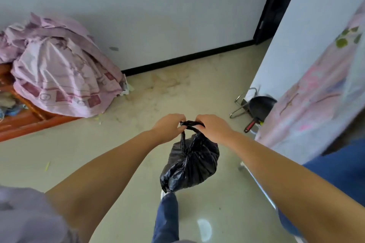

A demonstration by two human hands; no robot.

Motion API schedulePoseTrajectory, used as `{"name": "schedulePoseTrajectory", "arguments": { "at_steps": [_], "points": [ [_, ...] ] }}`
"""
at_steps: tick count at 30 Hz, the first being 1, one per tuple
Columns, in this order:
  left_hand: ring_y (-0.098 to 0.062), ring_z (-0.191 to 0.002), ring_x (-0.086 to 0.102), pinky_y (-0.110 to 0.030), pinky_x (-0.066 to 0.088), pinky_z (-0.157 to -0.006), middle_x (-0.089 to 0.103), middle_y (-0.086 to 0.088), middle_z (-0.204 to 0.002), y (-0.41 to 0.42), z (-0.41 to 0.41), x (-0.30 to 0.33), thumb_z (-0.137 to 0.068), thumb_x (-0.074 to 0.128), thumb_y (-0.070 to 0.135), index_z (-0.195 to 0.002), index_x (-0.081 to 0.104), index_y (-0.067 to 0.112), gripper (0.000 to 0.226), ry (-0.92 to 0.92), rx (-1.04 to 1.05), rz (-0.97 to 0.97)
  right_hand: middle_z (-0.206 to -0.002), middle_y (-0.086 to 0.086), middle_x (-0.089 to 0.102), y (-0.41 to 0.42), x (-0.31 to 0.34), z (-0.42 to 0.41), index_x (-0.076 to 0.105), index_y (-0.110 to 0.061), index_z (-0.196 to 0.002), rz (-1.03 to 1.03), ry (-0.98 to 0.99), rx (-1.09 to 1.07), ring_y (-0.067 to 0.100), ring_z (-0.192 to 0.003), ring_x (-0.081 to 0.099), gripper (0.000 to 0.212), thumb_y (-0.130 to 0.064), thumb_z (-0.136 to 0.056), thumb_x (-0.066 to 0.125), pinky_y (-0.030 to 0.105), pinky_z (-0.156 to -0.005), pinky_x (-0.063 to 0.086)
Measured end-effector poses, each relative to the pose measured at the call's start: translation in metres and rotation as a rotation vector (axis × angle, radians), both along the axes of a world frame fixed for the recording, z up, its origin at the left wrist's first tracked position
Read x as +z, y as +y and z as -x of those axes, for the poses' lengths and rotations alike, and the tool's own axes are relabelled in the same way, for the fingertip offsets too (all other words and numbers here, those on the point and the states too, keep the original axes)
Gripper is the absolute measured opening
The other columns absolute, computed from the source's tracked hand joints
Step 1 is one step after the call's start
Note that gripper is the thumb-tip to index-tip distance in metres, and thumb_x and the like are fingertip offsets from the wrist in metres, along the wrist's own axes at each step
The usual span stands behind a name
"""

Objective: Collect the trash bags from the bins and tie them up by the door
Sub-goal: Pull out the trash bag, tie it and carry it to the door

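Here the black trash bag [190, 165] hangs below both hands' pinching fingers [182, 127].

A pale grey-white wall [158, 16] runs across the far side, with a black skirting board [187, 58] along its foot. The floor [118, 154] is glossy beige and stained near the wall. Far left of the hands, a crumpled pink patterned sheet [59, 69] is heaped on orange-brown wooden furniture [29, 122]. To the upper right stands a dark door frame [276, 4]. Right of the hands, a black pan [260, 105], possibly a wok, lies beside a wire rack [240, 104], near a floral cloth [316, 100].
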State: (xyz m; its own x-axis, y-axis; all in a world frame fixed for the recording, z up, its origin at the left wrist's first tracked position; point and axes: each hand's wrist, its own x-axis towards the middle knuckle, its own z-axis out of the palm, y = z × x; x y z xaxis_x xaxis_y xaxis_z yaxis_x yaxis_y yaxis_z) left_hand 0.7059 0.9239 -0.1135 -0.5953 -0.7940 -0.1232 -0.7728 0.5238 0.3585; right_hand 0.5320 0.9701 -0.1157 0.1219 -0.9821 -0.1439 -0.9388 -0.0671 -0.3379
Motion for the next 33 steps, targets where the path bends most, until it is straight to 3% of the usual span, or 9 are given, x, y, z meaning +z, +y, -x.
{"name": "schedulePoseTrajectory", "arguments": {
  "at_steps": [2, 6, 13, 19, 24, 28, 33],
  "points": [
    [-0.024, -0.081, 0.055, -0.034, 0.043, -0.067, 0.064, -0.006, -0.102, -0.059, 0.018, -0.002, -0.096, 0.047, 0.026, -0.104, 0.057, 0.012, 0.019, 0.019, -0.002, -0.003, -0.084, -0.002, 0.055, -0.060, -0.001, 0.017, 0.056, -0.018, -0.097, 0.008, 0.000, -0.022, 0.021, -0.078, 0.053, 0.017, -0.028, -0.098, 0.042, 0.034, -0.066, 0.043],
    [-0.031, -0.086, 0.061, -0.040, 0.049, -0.073, 0.066, -0.011, -0.099, -0.181, 0.054, 0.003, -0.096, 0.048, 0.025, -0.102, 0.058, 0.009, 0.019, 0.044, -0.016, -0.050, -0.090, 0.001, 0.060, -0.174, 0.006, 0.050, 0.057, -0.017, -0.101, -0.014, 0.014, -0.072, 0.024, -0.084, 0.058, 0.018, -0.026, -0.097, 0.042, 0.040, -0.074, 0.049],
    [-0.030, -0.092, 0.063, -0.044, 0.052, -0.081, 0.067, -0.012, -0.100, -0.372, 0.139, 0.012, -0.096, 0.048, 0.023, -0.104, 0.059, 0.009, 0.019, 0.066, -0.097, -0.087, -0.089, 0.006, 0.062, -0.350, 0.015, 0.127, 0.058, -0.013, -0.101, -0.033, -0.019, -0.190, 0.027, -0.080, 0.059, 0.018, -0.023, -0.097, 0.043, 0.035, -0.067, 0.045],
    [-0.027, -0.092, 0.064, -0.042, 0.052, -0.083, 0.069, -0.010, -0.100, -0.536, 0.232, 0.000, -0.094, 0.051, 0.023, -0.102, 0.062, 0.009, 0.019, 0.178, -0.035, -0.091, -0.086, 0.010, 0.062, -0.513, 0.005, 0.217, 0.057, -0.010, -0.103, 0.001, -0.156, -0.250, 0.029, -0.077, 0.058, 0.017, -0.021, -0.096, 0.046, 0.040, -0.069, 0.046],
    [-0.024, -0.091, 0.062, -0.033, 0.048, -0.078, 0.068, -0.009, -0.098, -0.663, 0.316, 0.008, -0.094, 0.051, 0.021, -0.097, 0.063, 0.007, 0.018, 0.257, 0.037, -0.156, -0.067, -0.005, 0.047, -0.643, 0.014, 0.299, 0.048, -0.015, -0.093, -0.034, -0.258, -0.267, 0.016, -0.061, 0.045, 0.008, -0.019, -0.098, 0.043, 0.026, -0.054, 0.032],
    [-0.026, -0.089, 0.064, -0.038, 0.051, -0.079, 0.069, -0.009, -0.096, -0.760, 0.382, 0.013, -0.094, 0.051, 0.022, -0.097, 0.063, 0.008, 0.019, 0.268, 0.023, -0.162, -0.073, -0.003, 0.049, -0.736, 0.019, 0.360, 0.051, -0.011, -0.100, -0.045, -0.309, -0.293, 0.016, -0.065, 0.047, 0.012, -0.018, -0.099, 0.041, 0.027, -0.056, 0.033],
    [-0.028, -0.091, 0.063, -0.041, 0.051, -0.084, 0.067, -0.011, -0.097, -0.881, 0.468, 0.010, -0.095, 0.050, 0.020, -0.098, 0.062, 0.006, 0.019, 0.259, -0.067, -0.173, -0.070, -0.010, 0.047, -0.845, 0.013, 0.438, 0.047, -0.016, -0.090, -0.032, -0.339, -0.379, 0.012, -0.061, 0.044, 0.011, -0.015, -0.099, 0.040, 0.021, -0.054, 0.032]
  ]
}}
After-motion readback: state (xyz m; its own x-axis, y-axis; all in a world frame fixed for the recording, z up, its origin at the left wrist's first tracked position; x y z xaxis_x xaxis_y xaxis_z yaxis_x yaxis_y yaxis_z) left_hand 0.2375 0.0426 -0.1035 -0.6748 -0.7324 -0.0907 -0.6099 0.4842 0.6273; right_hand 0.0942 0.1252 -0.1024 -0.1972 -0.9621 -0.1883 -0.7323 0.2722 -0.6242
